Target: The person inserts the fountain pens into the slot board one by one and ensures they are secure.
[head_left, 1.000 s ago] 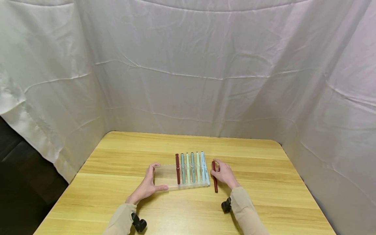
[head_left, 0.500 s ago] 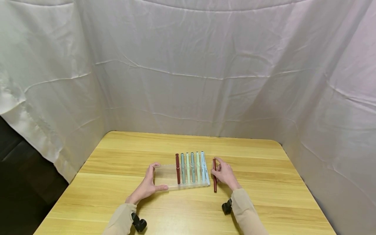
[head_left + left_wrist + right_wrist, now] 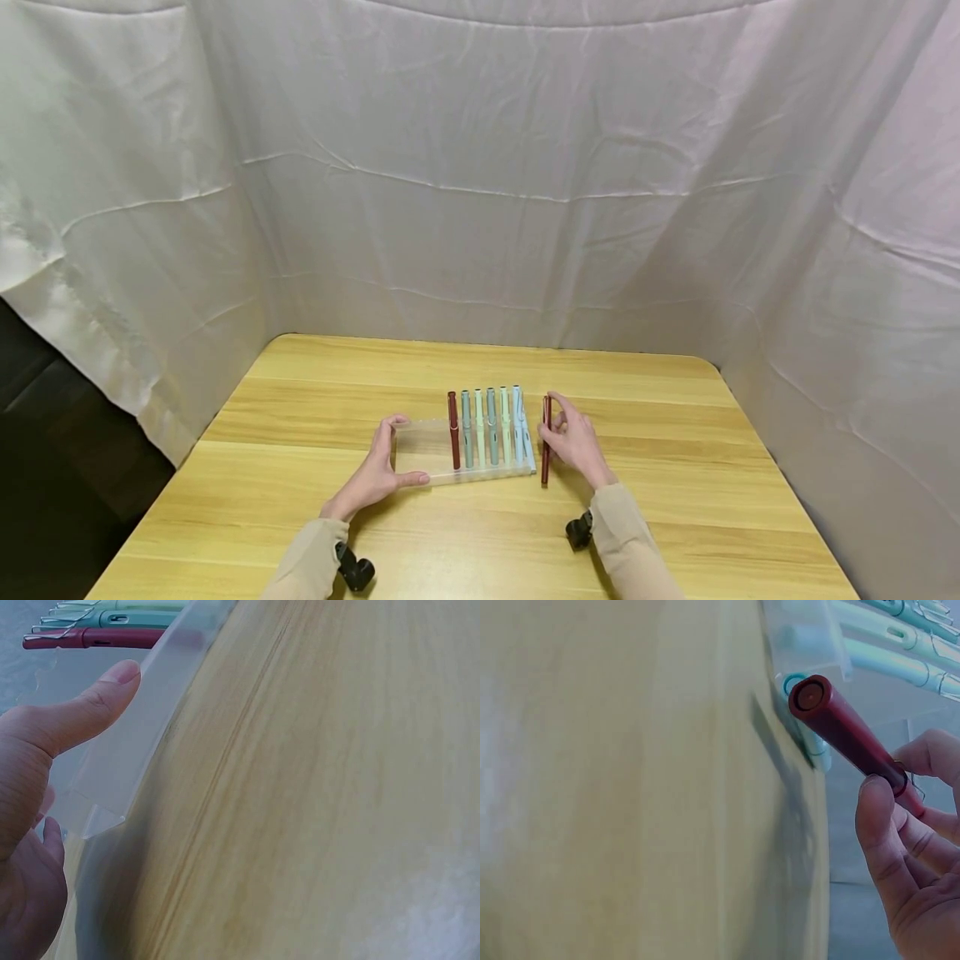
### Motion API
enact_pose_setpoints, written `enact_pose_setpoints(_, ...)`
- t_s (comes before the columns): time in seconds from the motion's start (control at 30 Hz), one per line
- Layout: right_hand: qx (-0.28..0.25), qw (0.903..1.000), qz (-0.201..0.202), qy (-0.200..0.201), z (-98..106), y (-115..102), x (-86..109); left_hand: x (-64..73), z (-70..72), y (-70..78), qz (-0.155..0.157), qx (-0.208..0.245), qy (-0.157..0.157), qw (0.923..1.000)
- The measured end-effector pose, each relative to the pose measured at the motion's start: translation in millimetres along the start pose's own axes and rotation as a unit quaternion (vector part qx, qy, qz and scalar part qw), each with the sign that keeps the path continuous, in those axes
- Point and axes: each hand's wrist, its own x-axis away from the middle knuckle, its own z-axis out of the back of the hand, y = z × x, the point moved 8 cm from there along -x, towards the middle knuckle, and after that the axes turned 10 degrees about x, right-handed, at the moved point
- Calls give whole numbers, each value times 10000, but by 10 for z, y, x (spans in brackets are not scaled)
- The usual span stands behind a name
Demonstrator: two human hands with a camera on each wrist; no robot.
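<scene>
My left hand (image 3: pixel 372 473) grips the left end of a clear plastic pen rack (image 3: pixel 422 447), thumb along its front edge and fingers at the back corner. Across the rack's right part lie a dark red pen (image 3: pixel 453 433), then several teal, light green and light blue pens (image 3: pixel 492 429), side by side. Another light blue pen (image 3: pixel 531 457) slants at the rack's right end. Just right of it, my right hand (image 3: pixel 579 443) pinches a second dark red pen (image 3: pixel 851 733) between thumb and fingers. In the right wrist view this pen's end points toward the camera, above the wood surface.
Everything stands on a wooden table (image 3: pixel 465 550) with rounded back corners. Pale curtains (image 3: pixel 480 250) hang behind it and on both sides. Small black cameras (image 3: pixel 355 570) are strapped at both wrists. A dark area (image 3: pixel 52 467) lies beyond the table's left edge.
My right hand has turned the dark red pen more upright in the head view and shifted it slightly away and left. The left hand and rack have stayed in place.
</scene>
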Motion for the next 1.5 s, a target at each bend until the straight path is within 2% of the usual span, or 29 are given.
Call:
enact_pose_setpoints(0.37, -354, 9987, 167, 325, 73, -98, 29, -4, -1, 6, -54, 1, -11, 10000)
enact_pose_setpoints(0.63, -366, 9958, 546, 636, 141, -199, 68, -3, 3, -4, -48, -11, -2, 10000)
enact_pose_setpoints(1.03, -650, 9921, 722, 799, 212, -318, 96, -2, -5, 1, -60, 58, 3, 10000)
enact_pose_setpoints(1.33, -785, 9823, 1250, 1158, 300, -439, 147, -2, -7, 11, -58, 92, -11, 9999)
enact_pose_setpoints(1.5, -917, 9851, 1042, 1019, 314, -470, 144, -4, -4, 9, -66, 65, -10, 10000)
